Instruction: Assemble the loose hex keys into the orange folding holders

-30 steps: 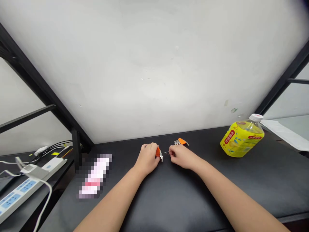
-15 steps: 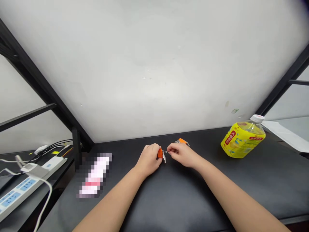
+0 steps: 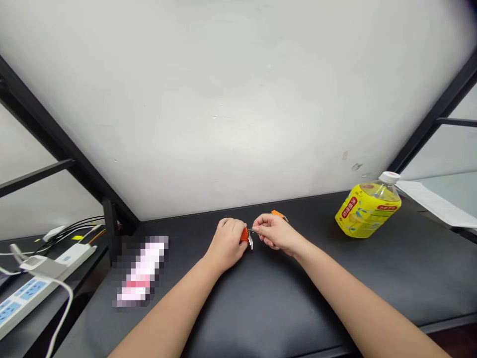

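Observation:
My left hand [image 3: 228, 244] is closed around an orange hex key holder [image 3: 244, 234], most of it hidden by the fingers. Several silver hex keys [image 3: 251, 242] stick out of its right side. Just to the right, my right hand [image 3: 275, 232] pinches a thin hex key [image 3: 250, 230] between thumb and fingertips, close against the holder. Whether that key's end sits inside the holder is too small to tell. Behind my right hand lies a second orange hex key holder [image 3: 278, 213], partly covered by the hand.
A yellow-labelled drink bottle [image 3: 368, 209] stands at the right on the black table [image 3: 246, 308]. A blurred-out pink and white item [image 3: 143, 271] lies at the left. Farther left are a power strip [image 3: 37, 291] and cables. A white wall [image 3: 223, 99] rises behind.
My right hand has turned slightly, its other fingers now more visible below the pinch. The thin key appears shorter between hand and holder. The whole view has shifted a little.

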A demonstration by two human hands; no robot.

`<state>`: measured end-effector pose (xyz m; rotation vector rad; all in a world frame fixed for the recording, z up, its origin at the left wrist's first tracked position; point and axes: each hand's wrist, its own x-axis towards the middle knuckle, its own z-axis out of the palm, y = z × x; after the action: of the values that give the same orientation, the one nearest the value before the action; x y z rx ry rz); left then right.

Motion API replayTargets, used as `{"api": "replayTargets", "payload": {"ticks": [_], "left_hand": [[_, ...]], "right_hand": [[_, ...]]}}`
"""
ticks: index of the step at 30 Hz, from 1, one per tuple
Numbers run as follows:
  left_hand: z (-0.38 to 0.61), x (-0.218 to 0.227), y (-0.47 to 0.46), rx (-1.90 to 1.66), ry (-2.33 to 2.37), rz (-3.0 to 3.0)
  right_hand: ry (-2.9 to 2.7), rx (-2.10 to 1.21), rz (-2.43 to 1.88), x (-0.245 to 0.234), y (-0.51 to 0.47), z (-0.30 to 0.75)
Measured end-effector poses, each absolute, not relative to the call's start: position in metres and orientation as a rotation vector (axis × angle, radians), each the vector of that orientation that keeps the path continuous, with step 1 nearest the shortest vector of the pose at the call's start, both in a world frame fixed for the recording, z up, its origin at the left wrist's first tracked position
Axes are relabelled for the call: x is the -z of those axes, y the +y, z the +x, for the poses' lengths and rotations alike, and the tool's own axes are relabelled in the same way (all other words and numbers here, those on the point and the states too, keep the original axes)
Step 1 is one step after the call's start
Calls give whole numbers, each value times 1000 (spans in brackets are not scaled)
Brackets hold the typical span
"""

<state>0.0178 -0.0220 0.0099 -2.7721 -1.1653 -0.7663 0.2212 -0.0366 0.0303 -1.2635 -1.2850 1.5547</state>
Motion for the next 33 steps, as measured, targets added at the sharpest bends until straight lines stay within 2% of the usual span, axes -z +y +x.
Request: {"api": "replayTargets", "payload": {"ticks": [10, 17, 25, 33], "left_hand": [[18, -4, -19, 929, -1191, -2817], [18, 1, -16, 1072, -1161, -2934], [22, -2, -22, 1176, -1158, -2944], [19, 2, -22, 1267, -1263, -2923]], "right_hand": [[-934, -1581, -986, -20, -36, 209], [-1041, -1511, -987, -19, -36, 205], [-897, -1627, -907, -11, -34, 200], [-1077, -1728, -845, -6, -32, 207]]}}
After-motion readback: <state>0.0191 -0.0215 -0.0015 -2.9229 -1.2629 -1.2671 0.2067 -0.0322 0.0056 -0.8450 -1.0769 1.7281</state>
